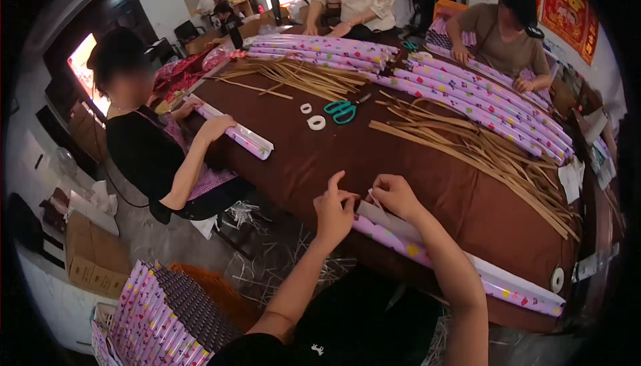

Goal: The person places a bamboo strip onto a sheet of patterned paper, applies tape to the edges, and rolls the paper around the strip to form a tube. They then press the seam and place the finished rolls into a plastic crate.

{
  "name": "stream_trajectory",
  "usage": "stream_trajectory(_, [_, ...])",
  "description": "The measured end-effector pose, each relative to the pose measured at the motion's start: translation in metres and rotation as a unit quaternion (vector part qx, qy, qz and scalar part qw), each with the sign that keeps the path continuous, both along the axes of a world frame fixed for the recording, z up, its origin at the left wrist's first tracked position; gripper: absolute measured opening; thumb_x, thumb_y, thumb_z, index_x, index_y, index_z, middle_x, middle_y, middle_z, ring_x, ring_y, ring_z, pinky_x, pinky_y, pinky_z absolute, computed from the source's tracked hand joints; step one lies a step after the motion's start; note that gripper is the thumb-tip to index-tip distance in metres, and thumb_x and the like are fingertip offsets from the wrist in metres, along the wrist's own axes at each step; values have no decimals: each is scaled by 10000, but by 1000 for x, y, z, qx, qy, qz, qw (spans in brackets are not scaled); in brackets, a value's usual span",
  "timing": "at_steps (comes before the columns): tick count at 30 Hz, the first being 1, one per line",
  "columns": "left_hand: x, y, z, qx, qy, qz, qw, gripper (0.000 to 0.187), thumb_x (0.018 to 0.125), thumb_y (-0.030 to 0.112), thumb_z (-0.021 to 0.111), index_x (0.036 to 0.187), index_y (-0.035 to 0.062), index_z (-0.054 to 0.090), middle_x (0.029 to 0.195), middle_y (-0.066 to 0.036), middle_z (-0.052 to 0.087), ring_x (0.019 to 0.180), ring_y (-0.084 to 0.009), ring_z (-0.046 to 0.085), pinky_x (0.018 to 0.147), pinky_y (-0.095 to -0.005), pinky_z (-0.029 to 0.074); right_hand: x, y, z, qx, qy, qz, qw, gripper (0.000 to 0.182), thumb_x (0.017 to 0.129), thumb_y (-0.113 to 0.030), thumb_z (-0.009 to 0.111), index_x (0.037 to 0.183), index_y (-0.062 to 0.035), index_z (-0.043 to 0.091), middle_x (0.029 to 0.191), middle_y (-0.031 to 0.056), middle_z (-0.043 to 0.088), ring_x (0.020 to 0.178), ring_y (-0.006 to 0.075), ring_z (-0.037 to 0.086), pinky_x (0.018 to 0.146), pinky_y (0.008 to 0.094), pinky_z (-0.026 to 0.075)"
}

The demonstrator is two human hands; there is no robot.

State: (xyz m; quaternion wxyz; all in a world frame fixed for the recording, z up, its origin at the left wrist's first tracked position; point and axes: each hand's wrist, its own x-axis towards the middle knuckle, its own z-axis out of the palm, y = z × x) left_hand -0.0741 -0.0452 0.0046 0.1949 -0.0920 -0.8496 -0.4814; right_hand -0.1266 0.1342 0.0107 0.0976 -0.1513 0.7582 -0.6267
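My left hand (pixel 335 214) is at the near edge of the table, with one finger raised and the thumb and other fingers closed together; what they hold, if anything, is too small to make out. Close to its right, my right hand (pixel 395 196) pinches a thin whitish strip (pixel 375 199). Under both hands lies a long roll of pink printed wrapping (pixel 497 287) with a white inner face showing, slanting along the table edge to the lower right. My right forearm crosses over its middle and hides part of it.
The brown-covered table (pixel 300 166) bears teal scissors (pixel 342 111), white tape rolls (pixel 316 122), flat tan strips (pixel 474 149) and stacked pink rolls (pixel 467 99). Another tape roll (pixel 557 279) lies at right. Co-workers sit around. A bin of finished rolls (pixel 150 319) stands lower left.
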Motion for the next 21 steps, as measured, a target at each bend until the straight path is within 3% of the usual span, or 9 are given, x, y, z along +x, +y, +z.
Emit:
stream_trajectory(4, [-3, 0, 12, 84, -151, -29, 984, 494, 892, -44, 596, 1352, 22, 429, 888, -128, 699, 863, -185, 655, 829, -327, 499, 1, 3, 11, -21, -69, 13, 997, 135, 837, -95, 600, 787, 30, 611, 727, 110, 685, 670, 155, 640, 629, 303, 510])
stream_trajectory(7, [-7, -3, 4, 186, -168, -59, 966, 457, 907, -37, 596, 1340, 24, 461, 901, -103, 709, 869, -139, 650, 823, -296, 486, -1, 3, 9, -31, -90, 12, 995, 121, 838, -85, 595, 794, 27, 604, 731, 109, 693, 666, 148, 649, 599, 286, 510])
stream_trajectory(17, [-12, -4, -5, 149, -161, -66, 973, 472, 880, -50, 615, 1326, 20, 475, 914, -110, 719, 879, -122, 648, 805, -266, 483, -2, 4, 12, -50, -95, 33, 994, 126, 849, -97, 606, 778, 5, 586, 731, 108, 691, 652, 133, 646, 565, 263, 506])
stream_trajectory(19, [-11, -2, -9, 145, -127, -41, 980, 449, 814, -12, 681, 1243, 30, 554, 805, -100, 722, 780, -133, 672, 762, -277, 509, -3, 4, 11, -62, -100, 37, 992, 127, 850, -98, 607, 773, 1, 583, 731, 106, 689, 654, 132, 646, 564, 261, 506])
stream_trajectory(21, [-14, -3, -17, 144, -115, -42, 982, 446, 814, -13, 682, 1239, 30, 556, 808, -97, 723, 781, -133, 674, 767, -278, 508, -3, 5, 12, -69, -113, 40, 990, 129, 851, -97, 608, 764, -8, 575, 731, 102, 687, 648, 130, 639, 559, 261, 504])
